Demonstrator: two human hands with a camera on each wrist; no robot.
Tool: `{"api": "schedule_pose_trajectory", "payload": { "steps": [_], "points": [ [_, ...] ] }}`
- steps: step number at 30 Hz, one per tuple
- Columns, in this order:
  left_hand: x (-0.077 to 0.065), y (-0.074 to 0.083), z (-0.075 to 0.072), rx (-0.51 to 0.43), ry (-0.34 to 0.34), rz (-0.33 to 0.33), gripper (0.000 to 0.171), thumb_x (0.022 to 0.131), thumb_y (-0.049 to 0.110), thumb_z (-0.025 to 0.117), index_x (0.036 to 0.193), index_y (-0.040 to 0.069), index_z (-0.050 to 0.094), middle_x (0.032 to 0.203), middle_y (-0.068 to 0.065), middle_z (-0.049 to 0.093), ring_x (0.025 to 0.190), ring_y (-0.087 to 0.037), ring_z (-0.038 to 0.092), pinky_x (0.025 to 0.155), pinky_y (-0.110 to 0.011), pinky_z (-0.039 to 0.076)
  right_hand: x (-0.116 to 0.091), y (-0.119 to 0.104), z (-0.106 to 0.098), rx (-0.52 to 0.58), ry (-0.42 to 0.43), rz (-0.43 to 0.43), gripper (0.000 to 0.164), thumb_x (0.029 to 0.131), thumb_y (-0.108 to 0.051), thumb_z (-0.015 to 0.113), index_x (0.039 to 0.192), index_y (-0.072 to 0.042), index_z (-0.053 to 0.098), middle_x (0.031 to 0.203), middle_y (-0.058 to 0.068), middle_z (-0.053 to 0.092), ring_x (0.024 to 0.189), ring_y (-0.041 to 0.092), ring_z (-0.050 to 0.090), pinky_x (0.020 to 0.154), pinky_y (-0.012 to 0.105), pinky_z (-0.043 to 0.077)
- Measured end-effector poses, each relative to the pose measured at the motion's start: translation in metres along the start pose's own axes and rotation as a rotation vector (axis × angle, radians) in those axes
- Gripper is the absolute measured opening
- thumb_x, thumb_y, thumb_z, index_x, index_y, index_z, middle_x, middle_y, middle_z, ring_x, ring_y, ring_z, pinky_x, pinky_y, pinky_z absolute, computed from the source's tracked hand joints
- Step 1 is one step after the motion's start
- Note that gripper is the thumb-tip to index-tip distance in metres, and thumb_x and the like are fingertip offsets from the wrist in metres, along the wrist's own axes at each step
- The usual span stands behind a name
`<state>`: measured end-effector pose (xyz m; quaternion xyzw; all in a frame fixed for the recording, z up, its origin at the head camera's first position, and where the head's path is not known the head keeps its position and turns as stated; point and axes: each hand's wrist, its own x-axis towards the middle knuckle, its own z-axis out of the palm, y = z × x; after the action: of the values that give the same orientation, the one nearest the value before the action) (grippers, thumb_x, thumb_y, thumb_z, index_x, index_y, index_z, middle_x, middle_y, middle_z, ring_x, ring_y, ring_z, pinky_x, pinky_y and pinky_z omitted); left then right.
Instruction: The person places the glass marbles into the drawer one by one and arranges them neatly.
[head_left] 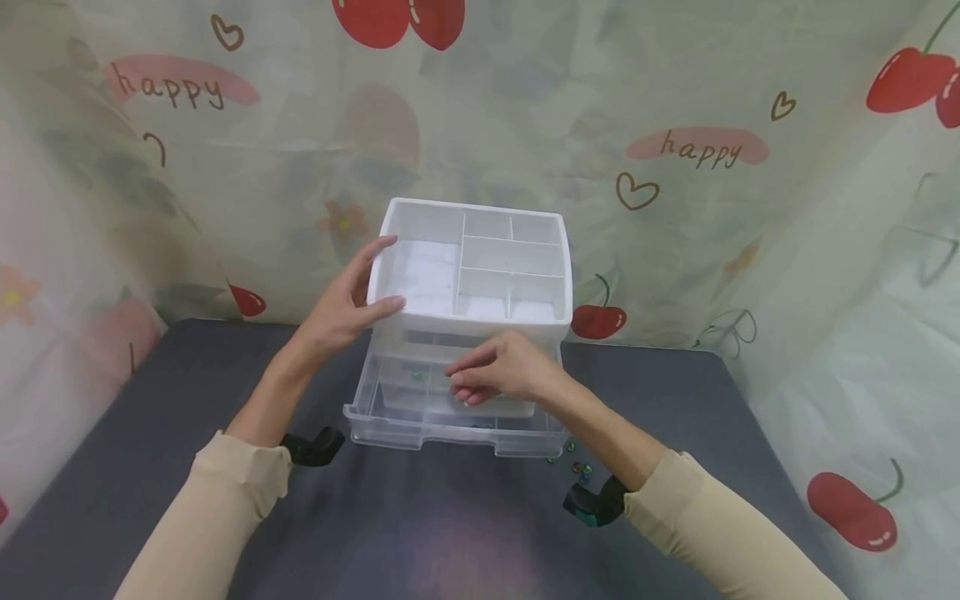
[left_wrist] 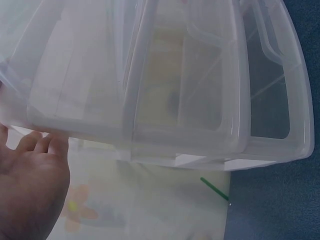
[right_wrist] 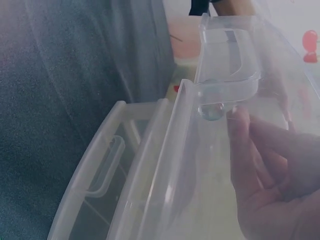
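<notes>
The left hand [head_left: 347, 296] gripped a white divided tray [head_left: 423, 279]. Clear drawers [head_left: 457, 435] stood under the right hand [head_left: 506, 367], fingers bent, any grip unclear; a glass marble [right_wrist: 211, 112] showed beside their tips.

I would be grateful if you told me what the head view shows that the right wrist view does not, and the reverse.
Only the head view shows the white tray's divided compartments, the loose marbles on the table and the "happy" lettering.

Only the right wrist view plainly shows a clear round marble beside the right hand's fingertips.

Both show that hand, the translucent drawers and the dark tabletop.
</notes>
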<state>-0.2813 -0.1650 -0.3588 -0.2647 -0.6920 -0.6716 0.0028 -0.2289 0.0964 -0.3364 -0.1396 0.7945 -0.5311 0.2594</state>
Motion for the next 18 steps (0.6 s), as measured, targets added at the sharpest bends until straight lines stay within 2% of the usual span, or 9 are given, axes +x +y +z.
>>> {"api": "schedule_pose_trajectory", "payload": {
  "steps": [6, 12, 18],
  "points": [
    [-0.001, 0.001, 0.001, 0.028, 0.009, -0.018, 0.076, 0.095, 0.0, 0.064, 0.157, 0.022, 0.026, 0.152, -0.018, 0.029, 0.127, -0.028, 0.041, 0.089, -0.026, 0.047, -0.003, -0.002, -0.002, 0.023, 0.012, -0.021, 0.021, 0.089, -0.008, 0.074, 0.107, 0.002, 0.075, 0.088, 0.015, 0.074, 0.077, 0.024, 0.072, 0.076, 0.039, 0.057],
    [-0.001, 0.0, 0.002, 0.01, 0.009, -0.009, 0.076, 0.094, -0.006, 0.06, 0.157, 0.017, 0.024, 0.151, -0.02, 0.029, 0.126, -0.028, 0.041, 0.087, -0.026, 0.047, -0.009, -0.006, -0.007, 0.034, 0.036, -0.073, 0.021, 0.088, -0.012, 0.076, 0.106, -0.002, 0.076, 0.09, 0.014, 0.074, 0.079, 0.025, 0.072, 0.08, 0.043, 0.056],
    [-0.001, 0.0, 0.0, 0.013, 0.0, -0.003, 0.075, 0.095, 0.0, 0.063, 0.157, 0.017, 0.024, 0.152, -0.02, 0.028, 0.127, -0.029, 0.041, 0.087, -0.026, 0.048, -0.02, -0.009, -0.012, 0.045, 0.044, -0.113, 0.023, 0.089, -0.013, 0.076, 0.109, -0.003, 0.075, 0.096, 0.016, 0.074, 0.084, 0.029, 0.072, 0.081, 0.042, 0.056]
  ]
}}
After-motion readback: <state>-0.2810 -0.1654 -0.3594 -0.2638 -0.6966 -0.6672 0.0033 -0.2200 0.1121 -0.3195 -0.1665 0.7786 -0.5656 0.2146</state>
